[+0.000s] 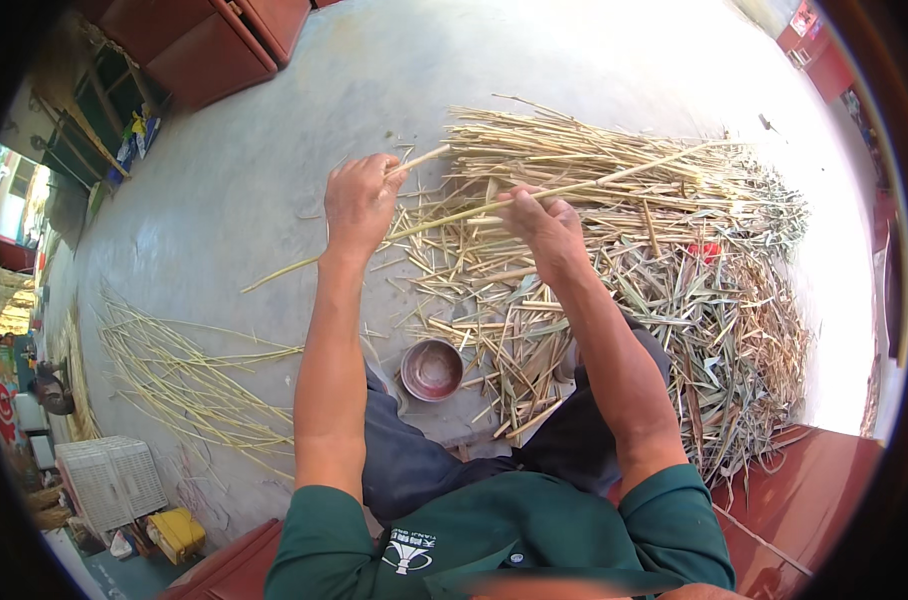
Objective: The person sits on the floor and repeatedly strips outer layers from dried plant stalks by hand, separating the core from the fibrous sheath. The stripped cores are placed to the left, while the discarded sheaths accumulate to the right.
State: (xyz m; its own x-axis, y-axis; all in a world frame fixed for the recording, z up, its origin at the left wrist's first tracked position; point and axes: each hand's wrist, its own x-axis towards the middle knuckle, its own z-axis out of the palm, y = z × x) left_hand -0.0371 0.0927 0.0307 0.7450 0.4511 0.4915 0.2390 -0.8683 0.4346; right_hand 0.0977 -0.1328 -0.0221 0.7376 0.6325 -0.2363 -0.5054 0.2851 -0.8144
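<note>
A long thin straw-coloured stalk (444, 221) slants across in front of me, its thin end low on the left and its far end over the pile. My right hand (544, 225) is closed on this stalk, thumb and fingers pinching it near the middle. My left hand (362, 203) is closed round a short pale stalk piece (426, 158) that points up and right toward the pile. The long stalk passes by my left wrist. Beyond and below my right hand lies a big pile of dry cut stalks (574, 150), with loose pieces spread at its near end.
Between my knees a round brownish bowl (432, 370) stands on the grey floor. Peeled-off dry leaves (734, 340) heap up at right. Thin yellowish stalks (189, 365) lie spread at left, near a white plastic crate (112, 480) and a yellow container (177, 532). Dark red furniture (209, 55) stands far left.
</note>
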